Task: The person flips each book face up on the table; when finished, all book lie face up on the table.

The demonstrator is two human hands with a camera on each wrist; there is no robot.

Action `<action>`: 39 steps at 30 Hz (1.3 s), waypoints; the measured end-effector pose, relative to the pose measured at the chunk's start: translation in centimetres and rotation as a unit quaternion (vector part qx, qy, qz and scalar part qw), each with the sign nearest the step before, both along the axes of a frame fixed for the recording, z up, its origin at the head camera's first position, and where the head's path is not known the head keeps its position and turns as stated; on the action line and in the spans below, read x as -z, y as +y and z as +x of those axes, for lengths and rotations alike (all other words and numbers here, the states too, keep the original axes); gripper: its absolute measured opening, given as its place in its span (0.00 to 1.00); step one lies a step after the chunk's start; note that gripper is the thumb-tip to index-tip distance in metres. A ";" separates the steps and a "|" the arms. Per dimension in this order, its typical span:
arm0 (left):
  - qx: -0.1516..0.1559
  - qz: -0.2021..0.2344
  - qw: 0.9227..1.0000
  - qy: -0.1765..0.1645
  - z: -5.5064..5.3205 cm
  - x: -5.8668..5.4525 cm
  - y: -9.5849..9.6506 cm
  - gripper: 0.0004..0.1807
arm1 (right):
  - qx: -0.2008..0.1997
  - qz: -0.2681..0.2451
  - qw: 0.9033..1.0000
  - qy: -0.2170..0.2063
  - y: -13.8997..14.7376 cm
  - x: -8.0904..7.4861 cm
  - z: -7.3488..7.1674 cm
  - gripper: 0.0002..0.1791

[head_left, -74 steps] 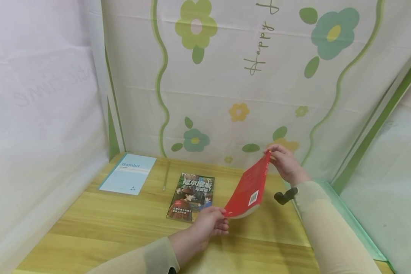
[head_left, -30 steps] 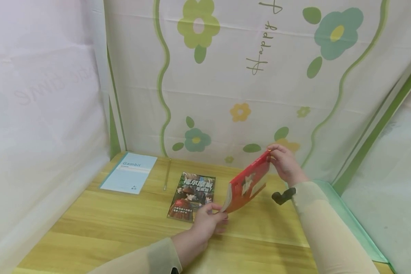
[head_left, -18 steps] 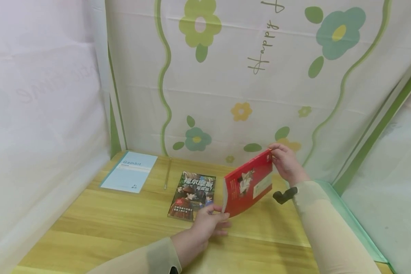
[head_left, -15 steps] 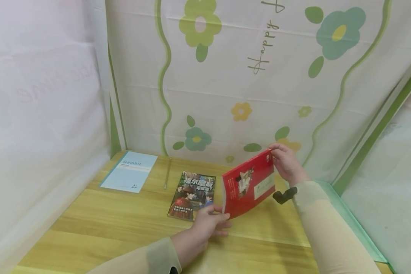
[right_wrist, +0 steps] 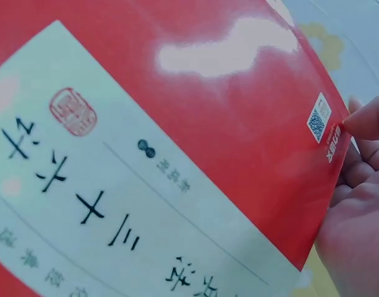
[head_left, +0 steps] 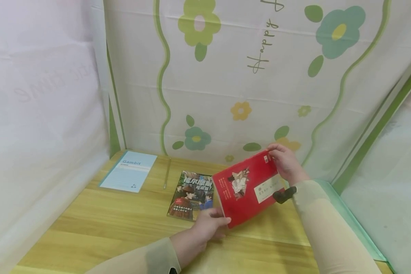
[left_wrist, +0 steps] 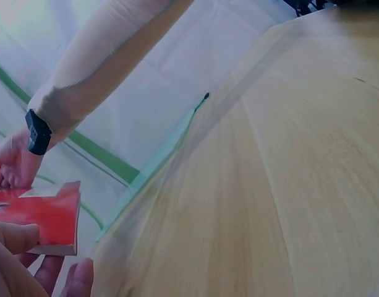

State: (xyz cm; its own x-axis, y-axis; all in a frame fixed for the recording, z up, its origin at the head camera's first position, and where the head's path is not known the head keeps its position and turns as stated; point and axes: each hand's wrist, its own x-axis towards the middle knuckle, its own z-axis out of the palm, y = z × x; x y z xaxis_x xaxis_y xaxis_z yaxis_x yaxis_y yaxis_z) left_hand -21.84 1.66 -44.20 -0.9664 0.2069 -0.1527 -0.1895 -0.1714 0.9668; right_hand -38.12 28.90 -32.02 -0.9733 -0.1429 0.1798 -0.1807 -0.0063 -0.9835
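Note:
Above the table, a red paperback book (head_left: 244, 186) is held tilted between both hands, its front cover with a white title panel facing me. My left hand (head_left: 207, 228) pinches its lower left corner, thumb on the cover and fingers beneath. At the upper right corner my right hand (head_left: 285, 161) grips the edge; the right wrist view shows the thumb (right_wrist: 368, 120) beside a small QR code. Just left of the red book lies a comic-style book (head_left: 191, 196) with a dark illustrated cover, flat on the table and partly overlapped by the red book and my left hand.
A light blue notebook (head_left: 128, 171) marked "Gambit" lies at the table's far left. Next to it is a thin pencil (head_left: 166, 173). White flower-printed curtains (head_left: 205, 87) enclose the wooden table (head_left: 99, 228) at the back and sides. A pale green strip (head_left: 352, 220) runs along the right edge.
The red book has been turned over from its barcode side to its front cover, then tipped flatter toward me. Both hands stay at its corners; the other items have not moved.

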 end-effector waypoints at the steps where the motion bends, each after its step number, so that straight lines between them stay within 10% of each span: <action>1: 0.004 -0.002 1.000 0.000 0.0 0.0 0.0 0.13 | -0.001 0.006 1.000 -0.003 -0.1 -0.1 0.1 0.07; 39: 0.075 0.026 0.992 -0.095 2.5 0.7 4.6 0.09 | -0.020 0.260 0.965 0.000 -3.0 1.2 -2.2 0.16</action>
